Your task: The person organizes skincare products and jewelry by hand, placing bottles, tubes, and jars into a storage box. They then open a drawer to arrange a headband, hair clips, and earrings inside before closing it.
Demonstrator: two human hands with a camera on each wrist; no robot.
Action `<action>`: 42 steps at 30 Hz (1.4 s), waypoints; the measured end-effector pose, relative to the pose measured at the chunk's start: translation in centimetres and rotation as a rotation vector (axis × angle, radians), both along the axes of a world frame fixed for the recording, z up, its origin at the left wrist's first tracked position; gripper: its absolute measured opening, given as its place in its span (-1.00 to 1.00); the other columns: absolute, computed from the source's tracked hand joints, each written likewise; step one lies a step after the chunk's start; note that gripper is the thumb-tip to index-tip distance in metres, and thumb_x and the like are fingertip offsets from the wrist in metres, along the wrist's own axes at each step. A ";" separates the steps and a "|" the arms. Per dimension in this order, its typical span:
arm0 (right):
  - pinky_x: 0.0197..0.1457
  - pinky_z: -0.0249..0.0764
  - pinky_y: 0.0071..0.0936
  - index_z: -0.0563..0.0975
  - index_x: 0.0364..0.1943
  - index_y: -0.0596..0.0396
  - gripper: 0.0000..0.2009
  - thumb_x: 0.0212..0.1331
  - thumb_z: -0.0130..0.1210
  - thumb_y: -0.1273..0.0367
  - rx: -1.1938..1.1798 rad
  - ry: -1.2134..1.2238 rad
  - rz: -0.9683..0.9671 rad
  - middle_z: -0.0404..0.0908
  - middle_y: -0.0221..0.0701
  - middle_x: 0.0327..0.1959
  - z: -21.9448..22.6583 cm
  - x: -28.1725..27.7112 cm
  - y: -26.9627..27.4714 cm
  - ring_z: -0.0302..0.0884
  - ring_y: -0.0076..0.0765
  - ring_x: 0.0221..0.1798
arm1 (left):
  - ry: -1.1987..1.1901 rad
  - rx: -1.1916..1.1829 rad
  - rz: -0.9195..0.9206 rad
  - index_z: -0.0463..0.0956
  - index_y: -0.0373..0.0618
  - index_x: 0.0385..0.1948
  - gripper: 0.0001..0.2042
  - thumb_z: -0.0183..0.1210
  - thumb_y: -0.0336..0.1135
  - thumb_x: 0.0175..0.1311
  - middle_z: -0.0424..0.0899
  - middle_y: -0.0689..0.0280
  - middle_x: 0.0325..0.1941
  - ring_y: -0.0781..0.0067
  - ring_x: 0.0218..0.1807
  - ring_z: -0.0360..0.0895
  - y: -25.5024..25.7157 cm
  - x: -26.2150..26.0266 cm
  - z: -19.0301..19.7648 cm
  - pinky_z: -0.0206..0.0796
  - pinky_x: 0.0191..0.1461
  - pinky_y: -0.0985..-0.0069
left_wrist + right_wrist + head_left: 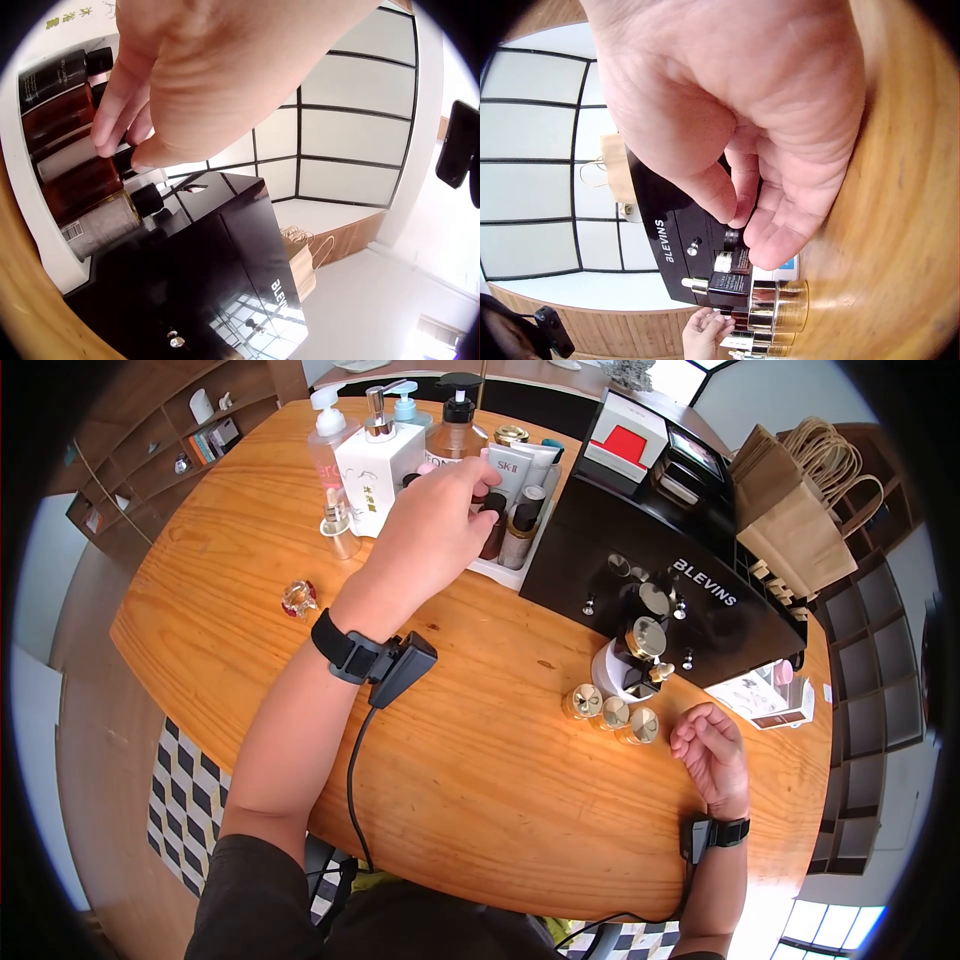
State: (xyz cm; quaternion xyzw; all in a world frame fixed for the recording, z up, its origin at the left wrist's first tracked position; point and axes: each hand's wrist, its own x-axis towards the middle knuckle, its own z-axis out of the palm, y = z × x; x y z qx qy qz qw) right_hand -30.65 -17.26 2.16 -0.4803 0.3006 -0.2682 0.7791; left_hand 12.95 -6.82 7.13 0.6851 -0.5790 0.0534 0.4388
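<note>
My left hand (430,510) reaches over a white tray (66,274) of bottles at the back of the table. In the left wrist view, its thumb and fingertips pinch the black cap of a small brown bottle (84,191). Beside that bottle stands a clear one with a black cap (105,225). My right hand (712,750) rests at the table's right side, fingers loosely curled and holding nothing. Close to it are gold-capped jars (643,726) and a white round holder (607,672) with a dark gold-lidded jar (647,638).
A black BLEVINS drawer box (650,570) stands right of the tray, with paper bags (795,510) behind it. Left of the tray are a white pump box (375,480) and a pink pump bottle (330,450). A red-and-gold ring-shaped piece (299,599) lies on the left.
</note>
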 end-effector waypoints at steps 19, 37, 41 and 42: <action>-0.11 0.68 -0.43 0.56 -0.03 0.24 -0.88 0.56 0.03 0.47 0.013 -0.021 0.009 0.72 -0.21 -0.18 -0.5 -0.4 -0.3 0.72 -0.28 -0.19 | -0.040 0.415 0.013 0.74 -0.33 -0.19 -0.74 0.34 -0.25 0.33 0.81 -0.05 -0.19 -0.08 -0.11 0.75 0.4 -0.2 -0.4 0.55 0.03 0.20; -0.01 0.64 -0.41 0.56 0.02 0.21 -0.87 0.57 0.03 0.46 0.032 -0.022 0.059 0.71 -0.27 -0.11 -0.1 -0.7 -0.5 0.69 -0.33 -0.12 | -0.138 0.455 -0.003 0.78 -0.26 -0.12 -0.71 0.29 -0.19 0.38 0.82 -0.02 -0.15 -0.05 -0.02 0.75 -0.1 0.4 -1.7 0.54 0.13 0.15; -0.01 0.63 -0.41 0.55 0.01 0.21 -0.87 0.57 0.03 0.46 0.029 -0.027 0.069 0.70 -0.26 -0.11 -0.1 -0.7 -0.5 0.69 -0.32 -0.12 | -0.162 0.507 -0.006 0.74 -0.32 -0.11 -0.74 0.26 -0.28 0.40 0.82 -0.01 -0.10 -0.03 -0.07 0.75 -0.1 0.3 -1.7 0.53 0.10 0.25; -0.02 0.63 -0.42 0.55 0.01 0.21 -0.87 0.57 0.03 0.46 0.026 -0.022 0.068 0.70 -0.27 -0.11 -0.1 -0.7 -0.5 0.68 -0.33 -0.12 | -0.164 0.506 -0.008 0.74 -0.32 -0.11 -0.74 0.26 -0.28 0.40 0.82 -0.01 -0.10 -0.03 -0.07 0.75 0.0 0.3 -1.5 0.53 0.10 0.25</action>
